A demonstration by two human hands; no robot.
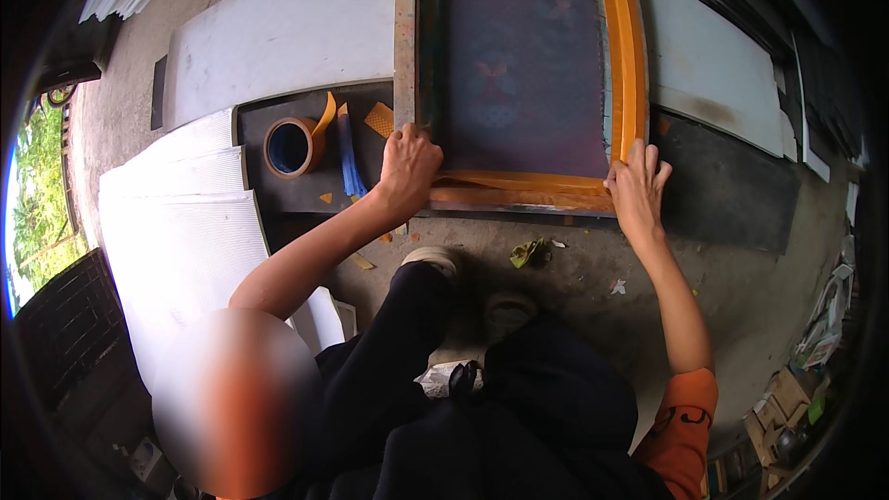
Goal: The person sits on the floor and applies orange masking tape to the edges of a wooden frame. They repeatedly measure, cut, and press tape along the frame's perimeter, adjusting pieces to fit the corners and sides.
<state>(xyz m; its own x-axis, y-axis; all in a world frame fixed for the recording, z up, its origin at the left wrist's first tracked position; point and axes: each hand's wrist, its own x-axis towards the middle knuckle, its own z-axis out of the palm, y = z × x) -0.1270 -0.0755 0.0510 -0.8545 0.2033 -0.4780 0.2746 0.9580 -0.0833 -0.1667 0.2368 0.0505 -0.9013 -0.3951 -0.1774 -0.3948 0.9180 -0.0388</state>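
Note:
A screen-printing frame [626,56] with orange-brown edges lies in front of me, its purple-grey mesh [523,46] showing faint printed figures. My left hand [410,167] is closed over the frame's near left corner, at the end of a paint-spotted wooden bar [406,28]. At the near right corner, my right hand [637,187] pinches the frame's edge, with some fingers raised off it. Left of my left hand stands a brown-rimmed round tub [289,147], dark inside. Beside it are a curved orange strip [325,115] and a blue-stained, spatula-like strip [350,156].
Large white panels [287,28] lie left and right of the frame, over black sheets [727,190]. Ribbed white sheets [185,222] are stacked at the left. A crumpled yellow-green scrap [529,253] lies on the concrete floor near my feet. Assorted clutter [787,417] lines the lower right.

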